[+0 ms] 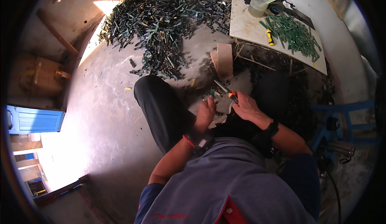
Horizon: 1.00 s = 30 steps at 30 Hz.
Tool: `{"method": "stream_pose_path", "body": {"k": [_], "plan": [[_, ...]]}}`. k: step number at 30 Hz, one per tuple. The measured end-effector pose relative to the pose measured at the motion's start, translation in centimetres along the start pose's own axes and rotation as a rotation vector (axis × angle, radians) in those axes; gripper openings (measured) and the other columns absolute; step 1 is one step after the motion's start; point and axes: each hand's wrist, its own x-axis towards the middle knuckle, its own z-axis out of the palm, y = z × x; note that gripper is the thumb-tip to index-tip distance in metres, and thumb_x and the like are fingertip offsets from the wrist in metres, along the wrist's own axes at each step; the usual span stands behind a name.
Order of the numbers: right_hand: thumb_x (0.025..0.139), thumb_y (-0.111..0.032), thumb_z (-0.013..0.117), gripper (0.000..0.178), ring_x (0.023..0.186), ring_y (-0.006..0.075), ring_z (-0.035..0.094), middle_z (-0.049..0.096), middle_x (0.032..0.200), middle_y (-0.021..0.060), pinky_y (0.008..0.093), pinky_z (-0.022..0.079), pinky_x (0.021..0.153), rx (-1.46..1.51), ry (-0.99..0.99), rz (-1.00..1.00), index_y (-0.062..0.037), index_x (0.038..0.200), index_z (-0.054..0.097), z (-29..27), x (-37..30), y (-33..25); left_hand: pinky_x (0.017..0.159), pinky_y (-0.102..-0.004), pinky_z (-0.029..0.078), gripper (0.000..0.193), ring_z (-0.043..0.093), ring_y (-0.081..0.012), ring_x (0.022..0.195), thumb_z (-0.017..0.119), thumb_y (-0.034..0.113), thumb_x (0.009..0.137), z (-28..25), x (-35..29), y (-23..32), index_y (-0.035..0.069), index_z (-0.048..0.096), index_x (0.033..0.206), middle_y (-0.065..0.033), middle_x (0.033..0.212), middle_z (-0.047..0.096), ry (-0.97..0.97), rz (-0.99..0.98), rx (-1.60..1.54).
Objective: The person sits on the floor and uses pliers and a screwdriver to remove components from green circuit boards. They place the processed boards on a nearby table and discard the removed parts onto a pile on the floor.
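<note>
Between my knees, my left hand (206,110) pinches a small green circuit board (212,91) between thumb and fingers. Just right of it, my right hand (246,105) grips a pair of long-nose pliers (222,87) with orange and black handles. The jaws point up and to the left, a little beyond the board and apart from it as far as I can see. My right palm hides most of the handles.
A large heap of dark strips (161,19) covers the floor ahead. At the right, a low board table (249,27) carries green circuit strips (291,33), a yellow-black screwdriver (269,38) and a plastic cup (257,5). Brown cardboard (224,61) stands ahead; a blue stool (345,108) is at right.
</note>
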Motion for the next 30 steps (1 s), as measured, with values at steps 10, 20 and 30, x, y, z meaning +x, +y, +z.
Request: {"method": "stream_pose_path", "body": {"k": [10,20,30], "plan": [[0.076,-0.018,0.061,0.029,0.086,0.0379,0.056,0.056,0.091,0.0193,0.047,0.043,0.072,-0.287,-0.046,-0.094,-0.0004,0.096,0.049,0.1,0.2,1.2,0.044,-0.0311,0.032,0.056,0.041,-0.0122,0.045,0.037,0.037,0.099,-0.1,-0.3,0.4,0.002,0.048,0.057,-0.0014,0.049,0.044,-0.004,0.016,0.0],[0.076,-0.018,0.063,0.032,0.095,0.0365,0.053,0.054,0.098,0.0187,0.0456,0.041,0.079,-0.264,-0.012,-0.087,-0.0007,0.1,0.049,-0.3,0.6,1.3,0.04,-0.028,0.03,0.055,0.039,-0.0106,0.042,0.038,0.041,0.098,-0.2,-0.3,0.5,0.004,0.047,0.058,0.0,0.049,0.042,-0.034,-0.04,-0.04],[0.077,-0.018,0.062,0.03,0.093,0.0354,0.053,0.053,0.095,0.0183,0.0451,0.042,0.078,-0.347,-0.059,-0.113,-0.0006,0.099,0.049,-0.4,0.6,1.4,0.041,-0.0271,0.031,0.056,0.04,-0.0098,0.042,0.038,0.041,0.098,-0.1,0.0,-0.4,0.005,0.046,0.056,0.0005,0.049,0.042,-0.018,-0.03,-0.047]]}}
